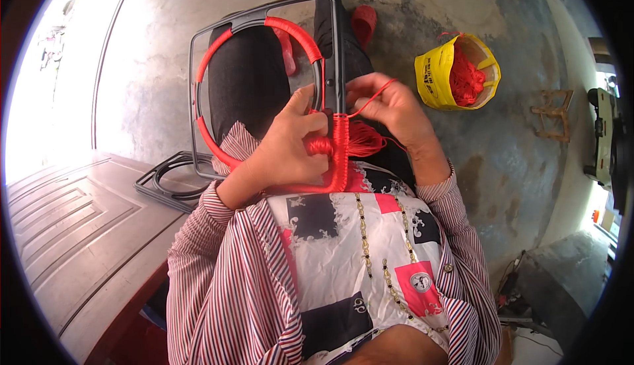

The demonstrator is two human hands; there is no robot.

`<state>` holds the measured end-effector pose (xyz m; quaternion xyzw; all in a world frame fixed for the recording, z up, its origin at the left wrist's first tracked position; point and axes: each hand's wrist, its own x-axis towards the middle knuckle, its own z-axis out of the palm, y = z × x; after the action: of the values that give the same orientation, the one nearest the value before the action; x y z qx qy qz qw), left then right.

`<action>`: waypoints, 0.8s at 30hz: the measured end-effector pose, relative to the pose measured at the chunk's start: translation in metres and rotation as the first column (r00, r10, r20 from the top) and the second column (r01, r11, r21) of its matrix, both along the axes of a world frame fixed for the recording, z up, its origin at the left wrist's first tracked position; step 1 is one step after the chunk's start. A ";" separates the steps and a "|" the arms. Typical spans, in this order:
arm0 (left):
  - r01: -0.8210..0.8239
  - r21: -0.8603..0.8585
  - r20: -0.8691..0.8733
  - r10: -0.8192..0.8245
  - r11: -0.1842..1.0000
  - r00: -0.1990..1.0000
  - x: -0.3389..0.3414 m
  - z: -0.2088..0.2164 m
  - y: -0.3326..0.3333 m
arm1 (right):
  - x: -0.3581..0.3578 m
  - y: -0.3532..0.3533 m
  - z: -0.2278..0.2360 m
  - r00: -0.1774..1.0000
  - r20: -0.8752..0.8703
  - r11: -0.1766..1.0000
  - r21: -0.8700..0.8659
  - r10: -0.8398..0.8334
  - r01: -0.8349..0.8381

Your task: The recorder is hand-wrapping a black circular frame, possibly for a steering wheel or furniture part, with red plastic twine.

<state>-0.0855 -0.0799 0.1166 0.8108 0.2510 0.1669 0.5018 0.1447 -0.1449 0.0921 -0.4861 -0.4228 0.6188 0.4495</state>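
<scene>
Our printed top (343, 253) lies nearest, below the black frame (339, 55) across our lap (247, 81). Our left hand (290, 140) clamps the frame; our right hand (399, 111) pinches red cord (378, 93), which we'd best keep taut, laying each turn snug.

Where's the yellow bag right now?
In the head view, the yellow bag is on the floor toward the right, with red cord inside; it lies between the right hand and a small wooden frame.
</scene>
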 end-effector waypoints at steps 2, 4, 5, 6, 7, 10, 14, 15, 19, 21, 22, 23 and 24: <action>0.011 -0.031 -0.003 -0.011 0.999 1.000 -0.003 0.001 0.004 | 0.003 0.001 0.005 0.961 -0.144 0.972 -0.011 -0.234 0.235; 0.025 -0.061 -0.006 -0.026 0.998 1.000 -0.004 0.000 0.006 | -0.007 0.000 0.016 0.973 -0.073 0.972 0.068 -0.219 0.224; 0.003 -0.069 0.094 0.004 0.998 0.996 -0.005 -0.001 0.005 | -0.014 -0.001 0.025 0.979 -0.001 0.968 0.145 -0.205 0.203; -0.024 -0.081 0.193 0.039 0.996 0.980 -0.007 -0.002 0.005 | -0.020 -0.003 0.039 0.978 0.154 0.989 0.071 -0.140 0.130; -0.021 -0.079 0.192 0.036 0.997 0.981 -0.007 -0.007 0.004 | -0.025 -0.003 0.048 0.957 0.277 0.993 0.105 -0.085 0.057; -0.250 -0.294 0.322 0.342 0.922 0.883 -0.004 -0.017 0.001 | -0.035 0.002 0.048 0.771 0.619 0.886 0.430 -0.151 -0.172; -0.161 0.016 0.309 0.149 0.987 0.939 -0.003 -0.015 0.002 | -0.045 0.003 0.038 0.594 0.754 0.791 0.532 -0.280 -0.302; -0.163 0.016 0.311 0.150 0.986 0.939 -0.003 -0.016 0.002 | -0.046 0.005 0.037 0.619 0.743 0.784 0.533 -0.253 -0.320; -0.189 -0.218 0.393 0.264 0.957 0.881 -0.004 -0.027 0.000 | -0.030 0.006 0.046 0.945 0.124 0.852 0.478 -0.304 0.212; -0.205 -0.430 0.343 0.369 0.879 0.864 -0.002 -0.028 0.000 | 0.001 0.006 0.054 0.904 -0.018 0.813 0.431 -0.426 0.392; -0.203 -0.475 0.328 0.386 0.856 0.862 -0.003 -0.033 0.002 | 0.010 0.005 0.057 0.854 -0.028 0.751 0.461 -0.520 0.473; -0.202 -0.478 0.329 0.388 0.854 0.861 -0.004 -0.034 0.002 | 0.025 -0.002 0.060 0.854 -0.023 0.753 0.460 -0.520 0.471; -0.187 -0.585 0.287 0.417 0.789 0.862 -0.004 -0.033 0.003 | 0.043 -0.012 0.064 0.908 0.292 0.933 0.286 -0.301 0.217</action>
<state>-0.0891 -0.0771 0.0837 0.5327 0.3084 0.3319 0.7148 0.1880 -0.1568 0.1557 -0.5754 -0.4969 0.4052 0.5078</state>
